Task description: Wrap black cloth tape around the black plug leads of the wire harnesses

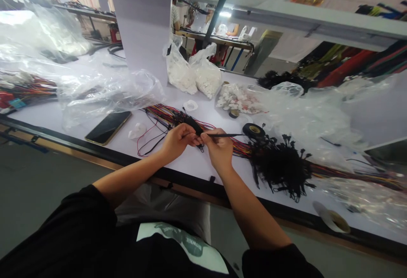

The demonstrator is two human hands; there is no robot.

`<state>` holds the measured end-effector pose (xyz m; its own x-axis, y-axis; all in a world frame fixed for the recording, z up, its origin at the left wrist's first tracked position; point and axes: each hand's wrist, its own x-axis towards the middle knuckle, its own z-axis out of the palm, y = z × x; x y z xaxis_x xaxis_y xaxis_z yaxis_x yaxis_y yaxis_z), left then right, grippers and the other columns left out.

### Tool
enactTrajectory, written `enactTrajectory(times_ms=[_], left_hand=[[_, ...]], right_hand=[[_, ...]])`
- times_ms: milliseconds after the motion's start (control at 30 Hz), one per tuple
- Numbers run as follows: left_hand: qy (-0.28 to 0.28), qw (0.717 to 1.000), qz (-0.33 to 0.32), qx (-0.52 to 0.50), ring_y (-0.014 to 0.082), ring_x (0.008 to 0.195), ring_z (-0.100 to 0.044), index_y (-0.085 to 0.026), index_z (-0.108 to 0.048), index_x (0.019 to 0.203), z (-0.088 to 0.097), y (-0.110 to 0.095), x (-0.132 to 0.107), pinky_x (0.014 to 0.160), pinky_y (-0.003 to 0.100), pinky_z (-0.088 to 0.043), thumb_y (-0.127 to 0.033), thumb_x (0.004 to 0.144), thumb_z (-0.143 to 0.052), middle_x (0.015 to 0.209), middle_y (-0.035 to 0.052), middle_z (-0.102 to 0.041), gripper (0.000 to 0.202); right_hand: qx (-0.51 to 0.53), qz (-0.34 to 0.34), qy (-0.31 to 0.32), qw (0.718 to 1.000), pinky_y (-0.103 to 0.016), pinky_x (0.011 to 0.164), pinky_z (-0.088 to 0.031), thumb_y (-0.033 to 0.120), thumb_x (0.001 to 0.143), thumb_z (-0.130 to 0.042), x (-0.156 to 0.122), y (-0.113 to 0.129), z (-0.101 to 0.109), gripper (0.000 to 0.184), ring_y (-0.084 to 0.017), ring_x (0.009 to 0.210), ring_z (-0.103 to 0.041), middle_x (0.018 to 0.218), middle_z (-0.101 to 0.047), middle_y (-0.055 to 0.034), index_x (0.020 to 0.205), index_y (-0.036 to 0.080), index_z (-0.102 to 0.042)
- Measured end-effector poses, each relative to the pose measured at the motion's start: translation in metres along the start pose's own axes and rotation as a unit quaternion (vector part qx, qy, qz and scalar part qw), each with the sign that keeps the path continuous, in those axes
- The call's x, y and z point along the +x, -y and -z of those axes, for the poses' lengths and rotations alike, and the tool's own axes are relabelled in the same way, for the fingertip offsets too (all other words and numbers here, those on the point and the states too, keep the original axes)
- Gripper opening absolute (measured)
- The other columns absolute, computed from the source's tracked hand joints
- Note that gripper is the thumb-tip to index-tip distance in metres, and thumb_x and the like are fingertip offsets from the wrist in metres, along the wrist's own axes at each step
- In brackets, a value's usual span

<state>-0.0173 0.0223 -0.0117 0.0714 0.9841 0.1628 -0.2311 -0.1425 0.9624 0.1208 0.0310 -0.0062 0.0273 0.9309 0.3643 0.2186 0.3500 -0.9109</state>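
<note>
My left hand is closed around a black-wrapped section of a wire bundle over the white table. My right hand pinches a strip of black tape that stretches right to a black tape roll lying on the table. The two hands touch at the fingertips. Multicoloured wires fan out behind the hands and run right under a heap of black connectors and ties.
A phone lies face up left of my hands. Crumpled clear plastic bags cover the left; bags of white parts stand behind. More plastic lies right. A tape core sits near the front edge.
</note>
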Motion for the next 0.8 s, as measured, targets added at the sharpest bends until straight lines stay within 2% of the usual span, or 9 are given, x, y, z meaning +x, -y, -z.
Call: enactTrajectory(times_ms=[100, 167, 333, 400, 500, 600, 700, 800], left_hand=[[-0.011, 0.992, 0.052, -0.117, 0.0101, 0.052, -0.062, -0.018, -0.039, 0.079, -0.001, 0.002, 0.003, 0.057, 0.023, -0.050, -0.024, 0.069, -0.070, 0.059, -0.0039, -0.063, 0.033], [-0.010, 0.981, 0.096, -0.168, 0.0104, 0.053, -0.063, -0.016, -0.042, 0.083, 0.001, 0.001, 0.006, 0.057, 0.023, -0.052, -0.018, 0.068, -0.071, 0.060, -0.0031, -0.064, 0.032], [0.065, 0.936, 0.271, -0.214, 0.0089, 0.053, -0.062, -0.010, -0.057, 0.075, 0.010, -0.004, 0.014, 0.056, 0.019, -0.052, -0.006, 0.072, -0.062, 0.061, 0.0016, -0.065, 0.007], [0.089, 0.924, 0.298, -0.221, 0.0082, 0.051, -0.061, -0.010, -0.061, 0.075, 0.012, -0.004, 0.016, 0.052, 0.018, -0.050, -0.009, 0.076, -0.059, 0.061, 0.0025, -0.065, 0.002], [0.104, 0.933, 0.262, -0.226, 0.0090, 0.048, -0.058, -0.011, -0.063, 0.077, 0.011, -0.001, 0.018, 0.046, 0.019, -0.047, -0.023, 0.079, -0.058, 0.060, 0.0027, -0.064, 0.013], [0.092, 0.966, 0.166, -0.176, 0.0087, 0.047, -0.054, -0.013, -0.063, 0.073, 0.013, -0.002, 0.016, 0.047, 0.020, -0.044, -0.031, 0.071, -0.067, 0.056, 0.0000, -0.061, 0.018], [0.103, 0.993, 0.037, -0.041, 0.0086, 0.053, -0.053, -0.014, -0.063, 0.062, 0.019, -0.010, 0.015, 0.054, 0.021, -0.043, -0.026, 0.061, -0.074, 0.057, -0.0011, -0.059, 0.016], [0.129, 0.984, -0.060, 0.108, 0.0105, 0.063, -0.056, -0.015, -0.063, 0.057, 0.025, -0.021, 0.015, 0.063, 0.023, -0.043, -0.024, 0.064, -0.070, 0.062, 0.0010, -0.061, 0.013]], right_hand=[[-0.057, 0.054, -0.015, 0.997, -0.032, 0.063, -0.048, 0.035, 0.071, -0.063, -0.002, 0.005, 0.002, 0.013, -0.016, 0.064, -0.062, 0.070, -0.067, -0.0005, 0.069, 0.023, -0.059], [-0.084, 0.090, -0.018, 0.992, -0.032, 0.066, -0.048, 0.033, 0.073, -0.061, -0.003, 0.006, 0.002, 0.011, -0.017, 0.070, -0.062, 0.075, -0.068, -0.0013, 0.068, 0.023, -0.059], [-0.071, 0.114, -0.001, 0.991, -0.035, 0.073, -0.048, 0.032, 0.074, -0.060, -0.002, 0.005, 0.003, 0.011, -0.018, 0.077, -0.063, 0.079, -0.068, -0.0021, 0.067, 0.023, -0.058], [-0.023, 0.098, 0.015, 0.995, -0.035, 0.074, -0.048, 0.033, 0.074, -0.061, -0.001, 0.004, 0.002, 0.013, -0.018, 0.078, -0.062, 0.080, -0.068, -0.0020, 0.066, 0.023, -0.058], [0.059, 0.046, 0.039, 0.996, -0.034, 0.070, -0.049, 0.038, 0.071, -0.065, 0.001, 0.002, 0.001, 0.019, -0.017, 0.074, -0.061, 0.079, -0.067, -0.0016, 0.065, 0.023, -0.056], [0.091, 0.003, 0.059, 0.994, -0.032, 0.064, -0.048, 0.042, 0.067, -0.068, 0.003, 0.002, 0.002, 0.023, -0.015, 0.065, -0.059, 0.072, -0.066, -0.0002, 0.063, 0.023, -0.056], [0.091, 0.021, 0.110, 0.990, -0.034, 0.072, -0.048, 0.040, 0.066, -0.069, 0.006, 0.007, 0.006, 0.020, -0.017, 0.073, -0.061, 0.073, -0.066, -0.0003, 0.062, 0.022, -0.059], [0.047, 0.055, 0.161, 0.984, -0.036, 0.077, -0.047, 0.036, 0.067, -0.069, 0.010, 0.012, 0.011, 0.016, -0.018, 0.081, -0.060, 0.078, -0.066, -0.0009, 0.060, 0.023, -0.062]])
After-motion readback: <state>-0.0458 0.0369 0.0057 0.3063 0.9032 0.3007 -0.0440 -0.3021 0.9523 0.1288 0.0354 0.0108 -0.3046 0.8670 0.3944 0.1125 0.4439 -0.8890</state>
